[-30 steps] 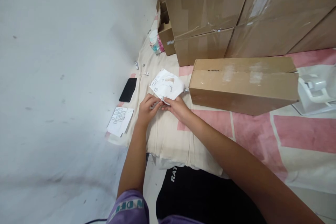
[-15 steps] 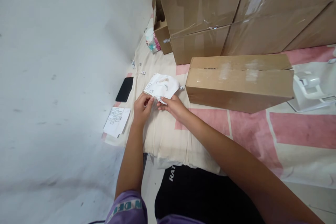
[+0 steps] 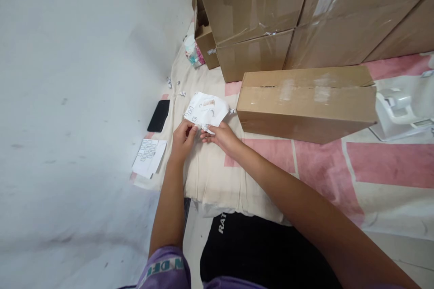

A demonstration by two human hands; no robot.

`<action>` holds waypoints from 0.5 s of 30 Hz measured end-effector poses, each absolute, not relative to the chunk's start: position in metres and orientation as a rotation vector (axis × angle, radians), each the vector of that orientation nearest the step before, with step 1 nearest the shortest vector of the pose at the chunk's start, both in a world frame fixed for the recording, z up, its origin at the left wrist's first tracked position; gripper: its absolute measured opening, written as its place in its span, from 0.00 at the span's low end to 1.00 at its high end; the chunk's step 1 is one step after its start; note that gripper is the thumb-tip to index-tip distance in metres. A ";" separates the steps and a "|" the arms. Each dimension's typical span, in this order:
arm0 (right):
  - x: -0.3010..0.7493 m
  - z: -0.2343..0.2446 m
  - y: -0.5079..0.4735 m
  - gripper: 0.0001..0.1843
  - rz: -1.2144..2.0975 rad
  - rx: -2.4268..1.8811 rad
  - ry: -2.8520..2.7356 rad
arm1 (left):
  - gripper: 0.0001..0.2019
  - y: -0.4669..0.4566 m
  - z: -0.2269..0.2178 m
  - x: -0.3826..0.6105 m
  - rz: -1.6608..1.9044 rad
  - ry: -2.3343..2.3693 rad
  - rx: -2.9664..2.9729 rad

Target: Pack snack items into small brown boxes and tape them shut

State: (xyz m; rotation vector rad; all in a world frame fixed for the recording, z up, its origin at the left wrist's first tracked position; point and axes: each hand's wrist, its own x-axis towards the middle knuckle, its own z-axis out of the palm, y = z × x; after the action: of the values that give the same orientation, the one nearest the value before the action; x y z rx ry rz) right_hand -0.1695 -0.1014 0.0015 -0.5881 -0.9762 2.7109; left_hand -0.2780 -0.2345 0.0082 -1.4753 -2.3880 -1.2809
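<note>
A white sheet of paper (image 3: 217,107) with small printed outlines and a torn-looking brownish patch is held just above the bedding. My right hand (image 3: 224,139) grips its near edge, thumb on top and fingers underneath. At the sheet's near left edge, my left hand (image 3: 184,139) is closed, thumb and forefinger pinched together. Whether a scrap of paper sits in that pinch is too small to make out. Left of my hands lie more printed sheets (image 3: 148,156) with rows of small boxes, and a black phone-like slab (image 3: 158,116).
A long cardboard box (image 3: 305,104) lies to the right, before stacked cartons (image 3: 254,9). A white plastic device (image 3: 403,108) stands beyond it. Crumpled paper bits (image 3: 169,82) and a colourful packet (image 3: 194,52) lie near the wall (image 3: 84,76). Pink-and-cream bedding (image 3: 271,153) covers the surface.
The view has shifted slightly, so the boxes and phone-like slab appear a little further left. My hands stay at the paper's near edge, and the sheet has tilted slightly.
</note>
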 end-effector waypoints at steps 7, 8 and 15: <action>-0.170 0.001 -0.103 0.03 2.697 -0.566 -0.963 | 0.10 -0.231 0.006 -0.276 -1.341 -2.391 -1.524; -0.171 0.000 -0.103 0.02 2.696 -0.566 -0.964 | 0.10 -0.231 0.006 -0.276 -1.337 -2.385 -1.528; -0.170 0.001 -0.104 0.04 2.683 -0.576 -0.982 | 0.10 -0.236 0.003 -0.281 -1.310 -2.385 -1.498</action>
State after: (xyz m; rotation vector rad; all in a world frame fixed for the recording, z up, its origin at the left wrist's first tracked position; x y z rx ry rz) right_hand -0.1702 -0.1036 0.0010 -0.5765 -0.9819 2.6827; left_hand -0.2815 -0.2360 0.0032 -1.4978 -2.3854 -1.3099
